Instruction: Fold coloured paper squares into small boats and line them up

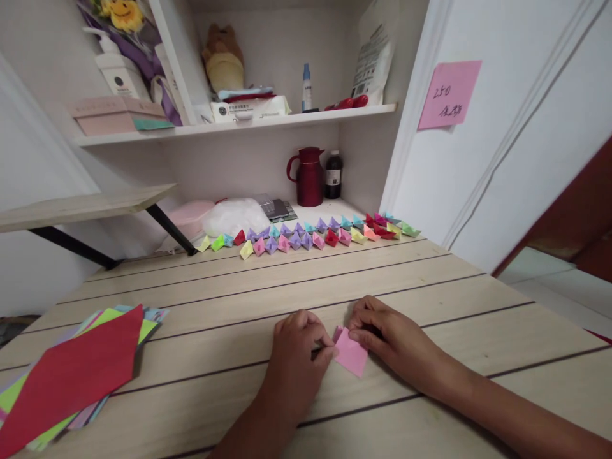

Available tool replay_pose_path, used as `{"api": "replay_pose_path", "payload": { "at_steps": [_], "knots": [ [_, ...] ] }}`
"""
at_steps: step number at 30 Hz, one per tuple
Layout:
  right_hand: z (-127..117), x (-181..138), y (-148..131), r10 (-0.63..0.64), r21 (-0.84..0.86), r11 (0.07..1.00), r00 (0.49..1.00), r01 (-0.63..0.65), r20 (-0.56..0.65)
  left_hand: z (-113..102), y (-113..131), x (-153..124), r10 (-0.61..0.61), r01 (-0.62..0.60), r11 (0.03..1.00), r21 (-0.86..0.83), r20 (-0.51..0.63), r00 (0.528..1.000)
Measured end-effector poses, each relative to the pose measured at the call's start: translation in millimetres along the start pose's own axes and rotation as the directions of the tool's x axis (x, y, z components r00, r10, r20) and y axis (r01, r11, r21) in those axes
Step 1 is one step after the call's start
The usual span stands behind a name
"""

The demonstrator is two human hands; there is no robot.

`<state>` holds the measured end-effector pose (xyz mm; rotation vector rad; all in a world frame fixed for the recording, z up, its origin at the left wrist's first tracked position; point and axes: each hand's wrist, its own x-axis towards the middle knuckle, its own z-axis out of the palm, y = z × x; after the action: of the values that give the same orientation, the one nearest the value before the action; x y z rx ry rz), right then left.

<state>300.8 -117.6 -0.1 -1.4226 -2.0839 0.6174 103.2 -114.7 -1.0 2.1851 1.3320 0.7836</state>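
A small folded pink paper (pixel 351 354) lies on the wooden table (pixel 287 287) near its front edge. My left hand (pixel 299 347) is closed, its fingertips pinching the paper's left edge. My right hand (pixel 382 335) presses down on the paper's upper right side with curled fingers. Both hands touch the same pink piece.
A stack of coloured paper sheets with a red one on top (pixel 71 373) lies at the front left. Two rows of several small folded paper shapes (pixel 310 236) line the table's far edge. Behind stand a dark red jug (pixel 308 175), a dark bottle (pixel 333 173) and shelves.
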Motion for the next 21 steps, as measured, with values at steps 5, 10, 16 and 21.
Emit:
{"api": "replay_pose_path", "payload": {
  "at_steps": [5,10,16,21],
  "knots": [
    [4,1,-5,0.026,-0.163,0.986,0.999,-0.030,-0.029,1,1,-3,0.025,-0.026,0.998,0.064,0.012,1.000],
    [9,1,-8,0.009,-0.300,0.954,0.997,-0.031,-0.075,2,2,-5,0.080,-0.083,0.986,0.148,0.020,0.997],
    [9,-1,-6,0.007,-0.311,0.950,0.999,-0.023,-0.054,-3,0,-7,0.240,-0.269,0.930,0.252,0.140,0.961],
    [8,-3,-2,-0.015,-0.244,0.970,0.999,0.004,-0.046,-2,-13,-12,0.374,-0.381,0.868,0.318,0.084,0.923]
  ]
}}
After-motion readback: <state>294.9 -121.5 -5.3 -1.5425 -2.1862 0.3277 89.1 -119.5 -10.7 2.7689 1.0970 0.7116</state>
